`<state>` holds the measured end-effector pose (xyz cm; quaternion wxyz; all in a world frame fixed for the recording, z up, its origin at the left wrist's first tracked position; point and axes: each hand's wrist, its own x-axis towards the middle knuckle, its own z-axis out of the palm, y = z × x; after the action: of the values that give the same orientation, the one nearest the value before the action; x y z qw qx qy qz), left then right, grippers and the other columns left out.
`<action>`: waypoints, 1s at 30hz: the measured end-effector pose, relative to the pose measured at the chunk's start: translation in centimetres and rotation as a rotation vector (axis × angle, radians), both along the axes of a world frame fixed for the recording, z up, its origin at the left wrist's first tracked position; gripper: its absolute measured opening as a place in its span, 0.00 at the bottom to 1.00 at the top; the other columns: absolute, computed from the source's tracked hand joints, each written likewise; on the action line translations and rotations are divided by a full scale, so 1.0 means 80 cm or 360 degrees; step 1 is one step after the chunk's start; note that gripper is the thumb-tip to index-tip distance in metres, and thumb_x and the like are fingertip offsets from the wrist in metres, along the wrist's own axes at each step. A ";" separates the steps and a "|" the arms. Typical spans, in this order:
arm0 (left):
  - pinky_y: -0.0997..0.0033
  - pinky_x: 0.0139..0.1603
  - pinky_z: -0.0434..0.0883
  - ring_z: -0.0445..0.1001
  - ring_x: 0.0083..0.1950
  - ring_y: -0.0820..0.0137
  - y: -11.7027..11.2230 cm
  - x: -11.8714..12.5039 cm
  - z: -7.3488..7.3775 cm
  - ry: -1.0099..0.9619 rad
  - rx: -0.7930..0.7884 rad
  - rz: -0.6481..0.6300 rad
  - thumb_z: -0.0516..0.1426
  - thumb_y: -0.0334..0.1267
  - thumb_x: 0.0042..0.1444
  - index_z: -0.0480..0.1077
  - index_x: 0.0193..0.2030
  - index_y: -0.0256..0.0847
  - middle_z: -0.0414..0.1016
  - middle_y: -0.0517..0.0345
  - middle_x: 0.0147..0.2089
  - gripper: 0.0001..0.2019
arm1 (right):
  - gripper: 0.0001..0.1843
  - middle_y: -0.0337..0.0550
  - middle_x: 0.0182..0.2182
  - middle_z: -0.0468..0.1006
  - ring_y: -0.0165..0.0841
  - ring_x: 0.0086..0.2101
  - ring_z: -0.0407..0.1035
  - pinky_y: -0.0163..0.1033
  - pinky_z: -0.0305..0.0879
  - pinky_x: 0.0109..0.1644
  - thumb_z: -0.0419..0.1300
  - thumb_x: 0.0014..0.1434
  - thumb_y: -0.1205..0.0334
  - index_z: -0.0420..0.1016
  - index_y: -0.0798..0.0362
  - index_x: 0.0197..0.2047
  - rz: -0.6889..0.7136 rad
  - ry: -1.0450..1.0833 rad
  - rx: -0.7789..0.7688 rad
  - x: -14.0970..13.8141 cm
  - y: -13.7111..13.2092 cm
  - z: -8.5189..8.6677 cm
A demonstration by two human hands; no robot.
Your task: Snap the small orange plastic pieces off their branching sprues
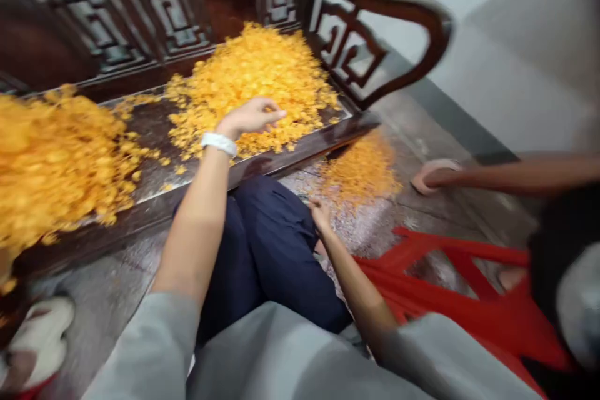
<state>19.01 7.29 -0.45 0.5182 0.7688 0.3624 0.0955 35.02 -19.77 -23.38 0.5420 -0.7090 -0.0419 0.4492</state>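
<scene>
My left hand [253, 116], with a white band [219, 143] on its wrist, hovers above the front of a large heap of small orange-yellow flower heads [262, 69]. Its fingers are loosely bent and apart, and no flower shows in them. Beside my right knee, my right hand [320, 214] is low, its fingers closed together. Something small and thin seems to be at its fingertips, too blurred to name. Below it and beyond lies another orange pile [360, 169] on the floor, smeared by motion.
The heap lies on a dark carved wooden bench [253, 165] with a curved armrest [398, 3]. A second flower heap [56, 162] covers the bench at left. A red plastic chair [450, 287] and another person's leg [515, 175] are at right. A light-coloured shoe [42, 337] shows lower left.
</scene>
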 end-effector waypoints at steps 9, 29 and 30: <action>0.53 0.52 0.76 0.81 0.54 0.52 -0.001 -0.046 -0.002 0.0963 0.0871 -0.0360 0.63 0.45 0.65 0.84 0.51 0.43 0.84 0.47 0.54 0.13 | 0.17 0.41 0.25 0.76 0.38 0.30 0.69 0.43 0.65 0.39 0.63 0.44 0.45 0.75 0.51 0.27 0.0493 -0.0701 0.0002 0.003 -0.010 -0.024; 0.47 0.68 0.71 0.77 0.63 0.46 -0.007 -0.419 -0.087 0.1398 0.0849 0.0687 0.60 0.38 0.66 0.64 0.78 0.47 0.65 0.37 0.70 0.34 | 0.07 0.47 0.36 0.81 0.38 0.41 0.76 0.44 0.74 0.49 0.63 0.65 0.60 0.74 0.53 0.35 0.2171 -0.1030 0.0807 -0.264 0.299 0.200; 0.46 0.67 0.71 0.76 0.63 0.45 -0.007 -0.416 -0.088 0.1435 0.0840 0.0657 0.60 0.39 0.66 0.61 0.80 0.48 0.65 0.37 0.70 0.35 | 0.08 0.46 0.36 0.80 0.38 0.42 0.76 0.45 0.74 0.50 0.60 0.67 0.61 0.72 0.52 0.35 0.1818 -0.1114 0.0925 -0.276 0.311 0.203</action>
<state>-14.27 6.76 -7.51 0.0727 0.7503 0.6548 -0.0558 12.95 5.09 -7.11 0.3443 -0.5061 -0.6937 0.3796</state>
